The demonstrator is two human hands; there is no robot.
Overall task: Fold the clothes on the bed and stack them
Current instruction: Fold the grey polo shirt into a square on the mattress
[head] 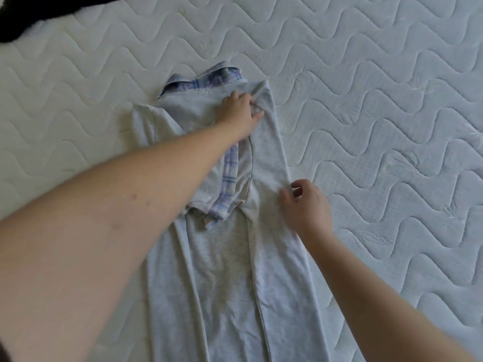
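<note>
A light grey garment [224, 270] with a blue-and-white plaid collar and placket lies lengthwise on the white quilted mattress [379, 87], collar at the far end. Its right side is folded inward over the middle, and a sleeve sticks out on the left. My left hand [239, 111] reaches across near the collar, fingers pinching the folded fabric at the right shoulder. My right hand [305, 202] rests at the garment's right edge halfway down, thumb and fingers closing on the fold there.
A dark black cloth [15, 14] lies at the mattress's far left corner. Bare quilted mattress stretches to the right and beyond the garment.
</note>
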